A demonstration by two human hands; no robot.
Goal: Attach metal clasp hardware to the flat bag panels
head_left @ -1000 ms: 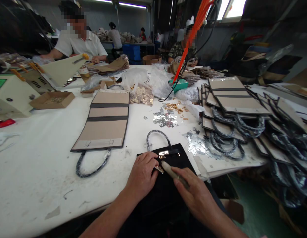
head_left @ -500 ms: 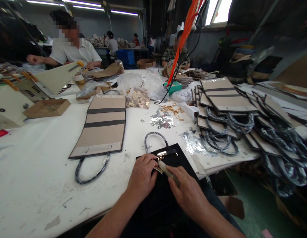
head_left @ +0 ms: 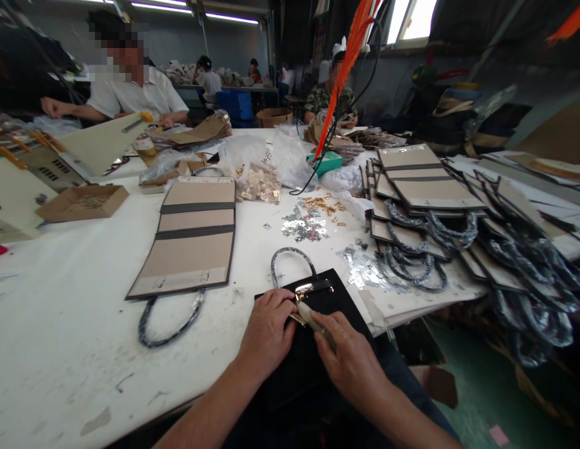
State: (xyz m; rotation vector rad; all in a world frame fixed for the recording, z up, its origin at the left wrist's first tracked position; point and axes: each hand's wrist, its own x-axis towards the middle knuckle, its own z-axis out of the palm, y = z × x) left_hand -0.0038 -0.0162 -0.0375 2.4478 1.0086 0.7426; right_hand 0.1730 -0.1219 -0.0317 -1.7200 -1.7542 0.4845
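Observation:
A black bag panel with a looped handle in clear plastic lies at the table's front edge and over my lap. Gold metal clasp pieces shine near its top. My left hand rests on the panel's left side, fingers curled and pressed at a gold fitting beside the thumb. My right hand is wrapped round a pale, rounded tool, its end touching or very near the gold clasp. The tool's tip and exact kind are hard to make out.
An open bag body lies left. Silver plates and gold pieces are scattered ahead. Stacked bag bodies stand right. A cardboard tray sits by a machine. An orange strand hangs centrally. Co-workers sit across the table.
The whole view has shifted slightly to the left. Both hands, the tool and the bag panel keep almost the same positions relative to each other.

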